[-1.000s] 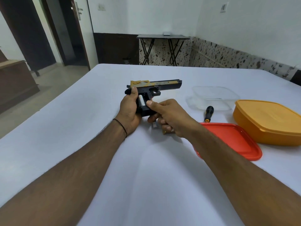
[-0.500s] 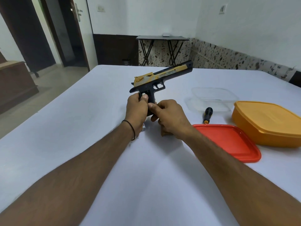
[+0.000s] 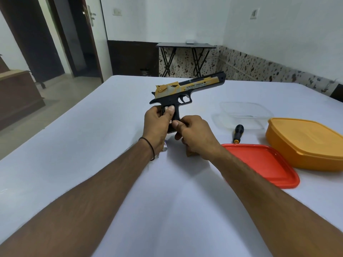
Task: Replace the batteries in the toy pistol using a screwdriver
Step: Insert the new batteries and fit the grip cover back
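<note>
A black and gold toy pistol is held upright above the white table, barrel pointing up and to the right. My left hand grips its handle, the thumb pressing on the open battery slot where a bit of white shows. My right hand holds the lower end of the handle with thumb and curled fingers. A loose battery lies on the table under my left wrist, mostly hidden. The screwdriver, black handle with an orange collar, lies to the right of my hands.
A red lid lies at the right, with an orange lidded box beyond it. A clear plastic container sits behind the screwdriver. A folding side table stands against the far wall.
The pistol has been lifted from lying flat to upright with the barrel raised. My left thumb has moved onto the battery slot and my right hand has shifted to the handle's bottom.
</note>
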